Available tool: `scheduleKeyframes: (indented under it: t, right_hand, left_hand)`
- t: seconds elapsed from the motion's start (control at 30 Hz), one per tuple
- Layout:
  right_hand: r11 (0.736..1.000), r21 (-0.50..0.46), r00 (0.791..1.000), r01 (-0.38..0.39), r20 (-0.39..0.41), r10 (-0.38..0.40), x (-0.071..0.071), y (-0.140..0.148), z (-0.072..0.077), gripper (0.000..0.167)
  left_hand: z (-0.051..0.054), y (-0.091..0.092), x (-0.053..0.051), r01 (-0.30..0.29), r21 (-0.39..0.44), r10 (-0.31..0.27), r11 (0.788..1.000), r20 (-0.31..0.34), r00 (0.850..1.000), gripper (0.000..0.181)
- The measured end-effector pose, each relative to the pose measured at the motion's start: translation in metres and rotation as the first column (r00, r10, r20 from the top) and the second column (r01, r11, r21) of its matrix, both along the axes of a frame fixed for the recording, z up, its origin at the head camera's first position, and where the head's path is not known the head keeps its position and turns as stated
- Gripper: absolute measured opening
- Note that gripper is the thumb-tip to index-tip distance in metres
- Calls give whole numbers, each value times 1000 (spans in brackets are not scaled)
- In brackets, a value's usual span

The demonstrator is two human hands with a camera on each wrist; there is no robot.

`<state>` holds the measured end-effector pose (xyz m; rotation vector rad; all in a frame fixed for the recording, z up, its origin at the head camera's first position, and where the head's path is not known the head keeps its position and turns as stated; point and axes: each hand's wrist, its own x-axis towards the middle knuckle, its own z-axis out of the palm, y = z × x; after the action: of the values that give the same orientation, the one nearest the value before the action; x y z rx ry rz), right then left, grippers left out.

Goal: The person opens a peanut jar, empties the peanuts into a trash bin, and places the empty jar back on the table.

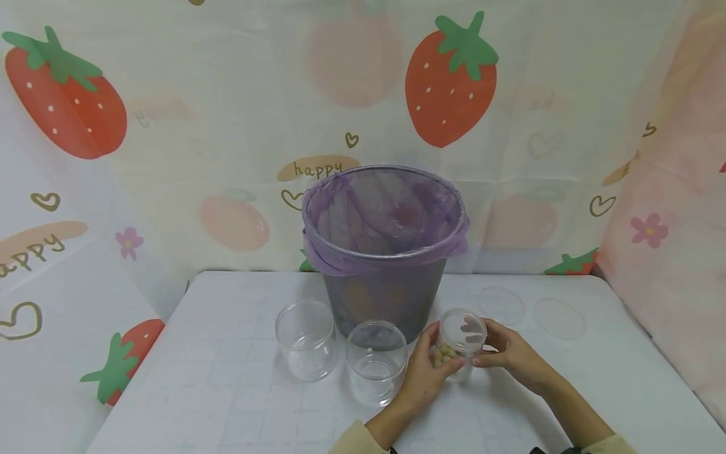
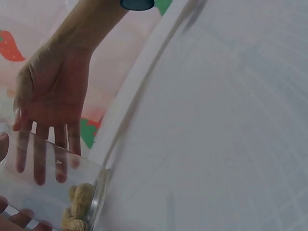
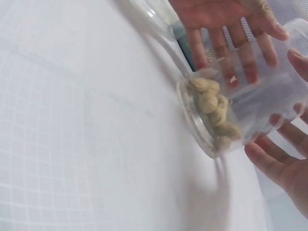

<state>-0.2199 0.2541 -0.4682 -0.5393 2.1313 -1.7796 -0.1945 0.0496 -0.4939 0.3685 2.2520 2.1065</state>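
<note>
A clear jar (image 1: 466,337) with several peanuts (image 1: 445,353) at its bottom stands upright on the right of the table, between both hands. The left hand (image 1: 421,379) holds its left side, thumb in front. From the right, the right hand (image 1: 524,362) grips it between thumb and fingers. In the left wrist view the right hand (image 2: 55,96) shows with long fingers behind the jar wall (image 2: 38,173), beside the peanuts (image 2: 82,199). The right wrist view shows the left hand (image 3: 219,17) and right hand (image 3: 291,175) on opposite sides of the jar (image 3: 260,96).
A grey bin (image 1: 386,296) with a purple liner stands behind the hands. Two clear jars, one at the left (image 1: 306,350) and one beside the left hand (image 1: 377,372), stand before it. Two thin clear discs (image 1: 501,306) (image 1: 559,318) lie at the back right of the white table.
</note>
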Motion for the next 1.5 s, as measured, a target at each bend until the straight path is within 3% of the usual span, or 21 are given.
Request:
scheduleKeyframes:
  t: [0.2, 0.37, 0.83, 1.1, 1.5]
  right_hand:
    - [1000, -22, 1000, 16, -25, -17, 1, 1, 4, 69]
    - [1000, -24, 998, 9, -65, -11, 4, 4, 11, 67]
    - [998, -52, 980, -24, -197, 13, 11, 5, 43, 58]
    - [995, -83, 962, -55, -271, 31, 14, 0, 58, 61]
    - [986, -127, 933, -106, -355, 54, 19, -16, 79, 61]
  left_hand:
    - [4, 1, 0, -14, -8, 14, 1000, -4, 1000, 66]
    - [13, 3, 2, -26, -9, 26, 1000, -9, 1000, 65]
    - [52, 7, 13, -28, 2, 28, 1000, -12, 1000, 68]
    - [74, -2, 19, -46, -57, 41, 997, -87, 995, 68]
    - [101, -19, 26, -38, -69, 31, 997, -105, 994, 65]
